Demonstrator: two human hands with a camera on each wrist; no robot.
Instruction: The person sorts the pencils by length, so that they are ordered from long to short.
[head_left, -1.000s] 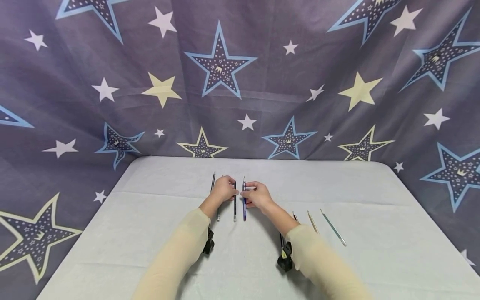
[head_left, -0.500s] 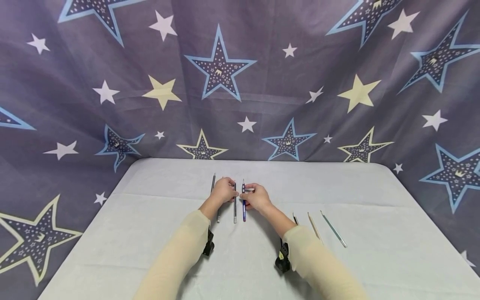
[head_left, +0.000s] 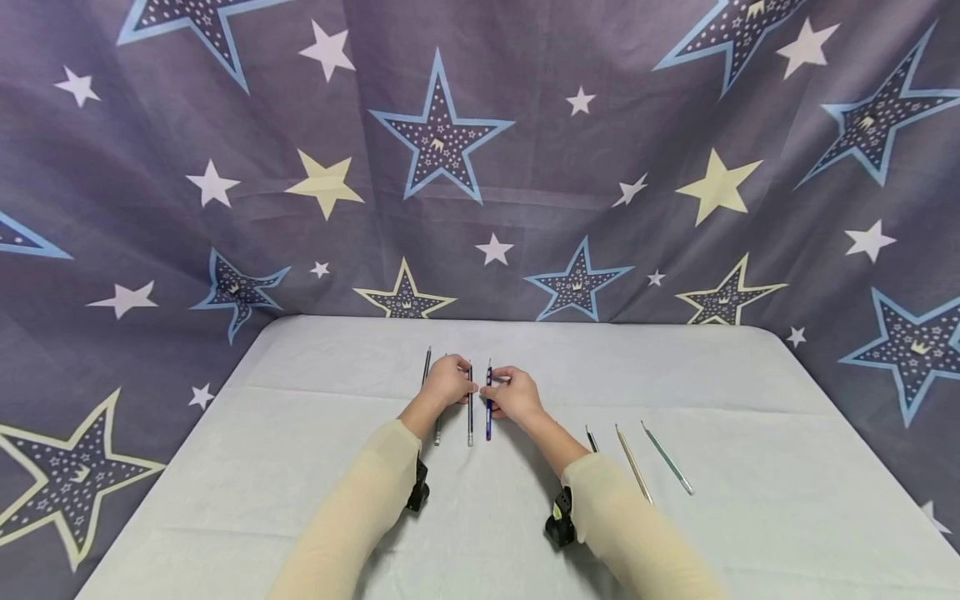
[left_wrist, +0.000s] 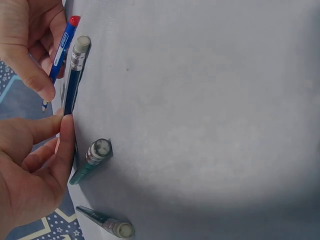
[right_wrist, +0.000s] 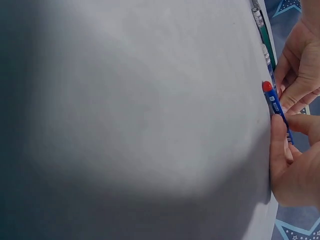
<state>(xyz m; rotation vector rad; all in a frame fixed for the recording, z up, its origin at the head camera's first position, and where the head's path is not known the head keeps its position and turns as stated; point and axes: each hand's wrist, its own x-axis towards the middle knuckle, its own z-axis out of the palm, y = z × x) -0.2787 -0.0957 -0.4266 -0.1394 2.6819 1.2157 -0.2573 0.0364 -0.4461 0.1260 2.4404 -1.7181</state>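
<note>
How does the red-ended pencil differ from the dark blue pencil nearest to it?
The red-ended pencil is bright blue; the dark blue pencil looks much darker.
The red-ended pencil finishes in red, the dark blue pencil in a pale eraser with a metal band.
The right hand holds the red-ended pencil, the left hand the dark blue pencil.
Both look slim and straight.

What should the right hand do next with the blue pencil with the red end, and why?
I'd guess the right hand should rest the blue pencil flat and let go. It pinches that pencil beside the dark pencil, pointing nearly the same way. The left hand pinches the dark one, and two more pencils lie farther left, perhaps making a row.
</note>
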